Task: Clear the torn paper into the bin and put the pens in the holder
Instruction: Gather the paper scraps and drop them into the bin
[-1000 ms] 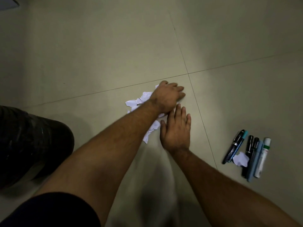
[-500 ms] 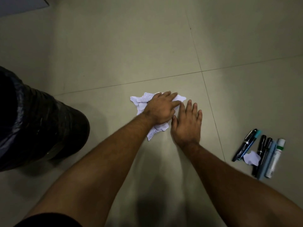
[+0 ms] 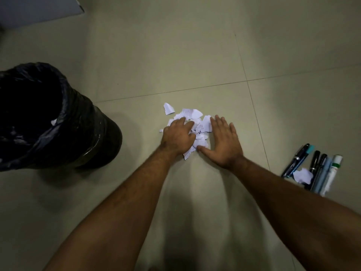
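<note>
A heap of torn white paper [image 3: 197,122] lies on the tiled floor in mid view. My left hand [image 3: 178,136] rests on the heap's left side with fingers curled over the scraps. My right hand [image 3: 222,141] lies flat against the heap's right side, fingers straight and together. One loose scrap [image 3: 168,108] sits apart at the heap's upper left. Several pens and markers [image 3: 316,167] lie side by side at the right, with another paper scrap [image 3: 302,176] on top of them. The bin [image 3: 82,133], lined with a black bag, stands at the left. No pen holder is in view.
A white scrap [image 3: 53,121] shows inside the bin near its rim. A grey panel edge [image 3: 39,10] sits at the top left. Bare tiled floor [image 3: 175,55] spreads beyond the heap.
Both hands have pushed the paper into a tighter heap and shifted left toward the bin. The view has swung so the whole bin mouth now shows.
</note>
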Demonstrator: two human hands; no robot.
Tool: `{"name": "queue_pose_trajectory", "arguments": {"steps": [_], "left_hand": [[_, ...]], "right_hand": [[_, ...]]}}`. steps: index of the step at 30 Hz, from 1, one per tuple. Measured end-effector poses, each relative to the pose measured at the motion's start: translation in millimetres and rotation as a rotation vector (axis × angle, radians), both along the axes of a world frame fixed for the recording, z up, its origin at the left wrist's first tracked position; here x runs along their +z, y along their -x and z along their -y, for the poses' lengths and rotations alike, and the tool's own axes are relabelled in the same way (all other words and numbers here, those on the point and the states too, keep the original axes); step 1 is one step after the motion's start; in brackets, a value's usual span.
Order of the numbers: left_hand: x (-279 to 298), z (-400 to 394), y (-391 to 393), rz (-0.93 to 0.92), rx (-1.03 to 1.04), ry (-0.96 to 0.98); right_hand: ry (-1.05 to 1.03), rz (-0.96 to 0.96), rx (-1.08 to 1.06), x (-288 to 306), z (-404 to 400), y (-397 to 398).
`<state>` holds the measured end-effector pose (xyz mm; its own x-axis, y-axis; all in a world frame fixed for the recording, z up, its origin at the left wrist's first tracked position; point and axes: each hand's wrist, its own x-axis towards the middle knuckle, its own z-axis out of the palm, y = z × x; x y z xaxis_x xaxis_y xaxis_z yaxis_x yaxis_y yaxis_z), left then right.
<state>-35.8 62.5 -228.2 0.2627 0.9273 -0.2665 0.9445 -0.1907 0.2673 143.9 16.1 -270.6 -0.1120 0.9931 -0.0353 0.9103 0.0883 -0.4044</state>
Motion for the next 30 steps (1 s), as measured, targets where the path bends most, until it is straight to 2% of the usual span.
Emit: {"name": "queue_pose_trajectory", "arguments": {"steps": [3,4,8,10,13,16,21,26,30], "left_hand": [[6.9,15.4,7.6,-0.045,-0.051,-0.124],[7.9,16.9,10.8,-0.032,-0.029,-0.110],[9.5,12.8,18.6,-0.061,0.009,0.226],[5.0,16.8,12.0,-0.138,-0.036,0.183],[3.5,26.2,-0.5,-0.151,0.031,0.087],[3.0,38.3,-5.1,-0.096,0.113,0.008],[10.8,50.2,-6.1,0.156,0.343,-0.035],[31.7,47.1,-6.8,0.262,0.623,-0.016],[54.3,40.4,-1.0,0.303,0.681,-0.029]], "right_hand": [[0.092,0.002,0.131,8.4,-2.0,8.4],[0.131,0.032,0.150,11.5,-6.3,10.3],[0.123,0.064,0.154,24.7,-17.9,24.8],[0.099,0.084,0.132,30.6,-16.2,34.4],[0.090,0.096,0.040,31.5,-4.0,44.4],[0.163,-0.049,-0.050,29.6,3.2,43.3],[0.260,-0.308,-0.200,35.0,6.7,36.1],[0.303,-0.497,-0.472,52.9,3.0,39.0],[0.310,-0.600,-0.600,78.1,-4.9,41.7]]}}
